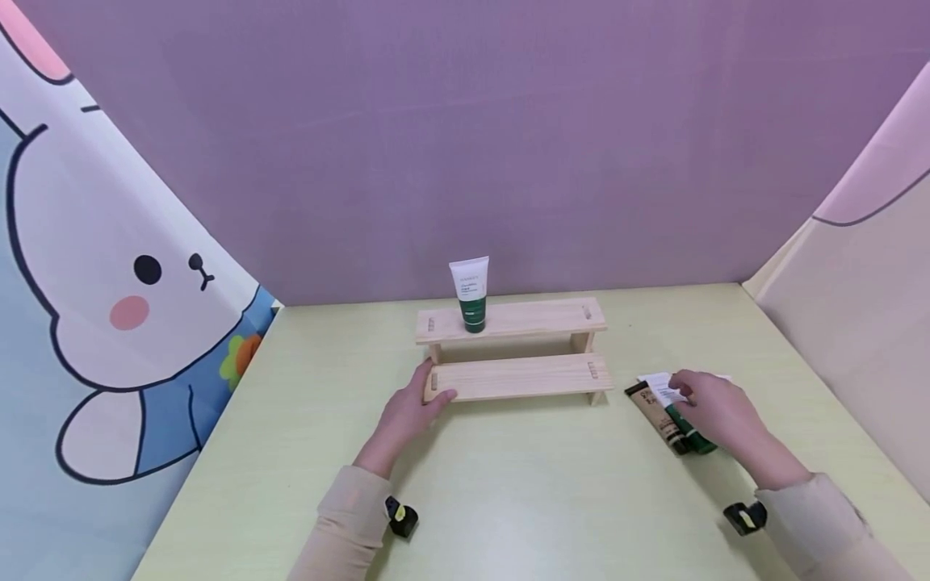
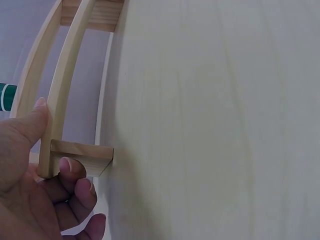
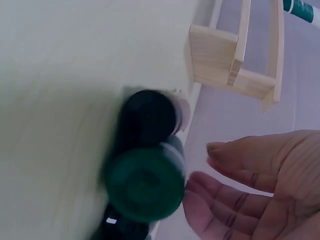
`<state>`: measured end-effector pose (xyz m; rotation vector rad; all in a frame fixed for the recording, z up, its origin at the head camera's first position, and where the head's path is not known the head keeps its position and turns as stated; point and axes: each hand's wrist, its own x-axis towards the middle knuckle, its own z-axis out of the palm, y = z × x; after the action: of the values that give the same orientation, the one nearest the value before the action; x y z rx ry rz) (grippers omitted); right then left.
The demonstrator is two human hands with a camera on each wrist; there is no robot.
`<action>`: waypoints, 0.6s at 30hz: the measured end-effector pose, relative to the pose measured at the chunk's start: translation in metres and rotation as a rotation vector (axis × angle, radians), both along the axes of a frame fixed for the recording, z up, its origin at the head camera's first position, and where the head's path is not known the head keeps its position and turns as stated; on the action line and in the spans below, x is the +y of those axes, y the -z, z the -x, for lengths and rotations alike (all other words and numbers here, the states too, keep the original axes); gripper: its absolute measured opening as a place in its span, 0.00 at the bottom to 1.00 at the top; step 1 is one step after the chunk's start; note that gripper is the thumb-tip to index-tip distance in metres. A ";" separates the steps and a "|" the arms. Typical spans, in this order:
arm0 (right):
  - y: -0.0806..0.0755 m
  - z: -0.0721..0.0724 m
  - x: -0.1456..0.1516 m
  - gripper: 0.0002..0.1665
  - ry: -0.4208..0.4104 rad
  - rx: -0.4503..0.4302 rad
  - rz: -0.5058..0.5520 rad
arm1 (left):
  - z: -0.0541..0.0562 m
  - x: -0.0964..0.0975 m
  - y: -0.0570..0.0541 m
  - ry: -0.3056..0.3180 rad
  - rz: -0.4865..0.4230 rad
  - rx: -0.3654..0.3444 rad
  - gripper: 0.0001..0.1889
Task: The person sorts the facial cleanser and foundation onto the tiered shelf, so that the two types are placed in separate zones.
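A two-step wooden rack point(image 1: 523, 379) stands on the table. My left hand point(image 1: 405, 408) grips the left end of its lower board, thumb on top and fingers beneath, as the left wrist view shows. On the upper board a white and green squeeze tube point(image 1: 472, 294) stands upright on its cap. To the right of the rack, my right hand point(image 1: 721, 410) hovers over several lying tubes, with thumb and fingers apart. Among them are a tan tube point(image 1: 654, 410) with a black cap and a white tube point(image 1: 659, 387) with a green cap point(image 3: 146, 185), which the fingertips nearly meet.
The pale tabletop point(image 1: 508, 484) extends in front of the rack. A purple backdrop point(image 1: 508, 161) rises behind it, with a rabbit-printed cloth point(image 1: 94, 242) on the left and a pale cloth point(image 1: 857, 323) on the right.
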<state>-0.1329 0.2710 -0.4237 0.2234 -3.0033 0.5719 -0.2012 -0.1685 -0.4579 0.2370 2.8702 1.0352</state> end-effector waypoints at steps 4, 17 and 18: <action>0.004 -0.003 0.007 0.18 -0.010 -0.022 -0.011 | 0.000 0.000 0.000 -0.002 -0.005 0.002 0.40; 0.004 0.001 0.006 0.33 0.030 -0.153 -0.006 | 0.000 0.001 0.002 -0.010 -0.027 -0.006 0.40; 0.005 0.001 0.005 0.29 0.032 -0.167 -0.013 | 0.000 0.000 0.002 -0.010 -0.027 -0.006 0.40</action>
<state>-0.1339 0.2761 -0.4283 0.1350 -3.1650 0.5968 -0.2011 -0.1680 -0.4598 0.2203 2.8563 1.0755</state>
